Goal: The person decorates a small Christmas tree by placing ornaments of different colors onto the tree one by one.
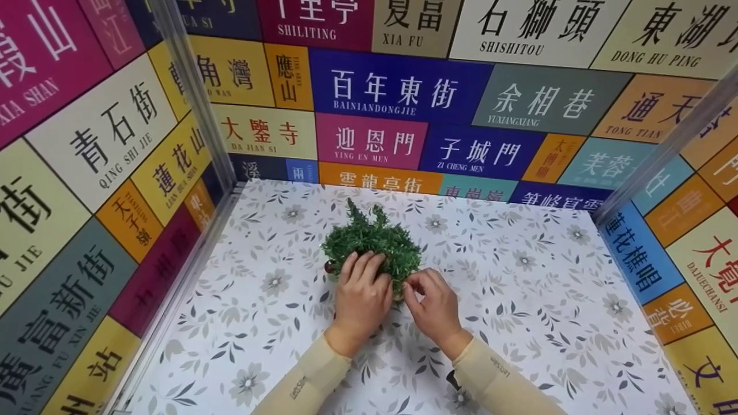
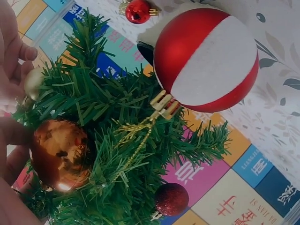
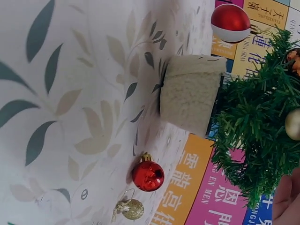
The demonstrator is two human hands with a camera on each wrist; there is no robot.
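Observation:
A small artificial Christmas tree [image 1: 369, 230] stands in a pale fabric-like pot [image 3: 190, 91]. My left hand [image 1: 362, 297] lies over its near side, fingers reaching into the greenery. In the left wrist view, fingertips touch a shiny copper bauble [image 2: 61, 154]; their grip is partly hidden. My right hand [image 1: 435, 302] is at the tree's right edge with thumb and forefinger close together; whether they pinch anything is unclear. A pale gold bauble [image 3: 294, 124] sits in the branches near it. A large red-and-white bauble [image 2: 206, 61] and a dark red glitter bauble [image 2: 171, 199] hang on the left side.
On the floral-patterned table [image 1: 519, 323] near the pot lie a small shiny red bauble [image 3: 148, 176] and a gold glitter bauble [image 3: 133, 209]. Colourful panels with Chinese lettering [image 1: 398, 86] wall in the back and both sides. Clear corner posts [image 1: 193, 86] edge the space.

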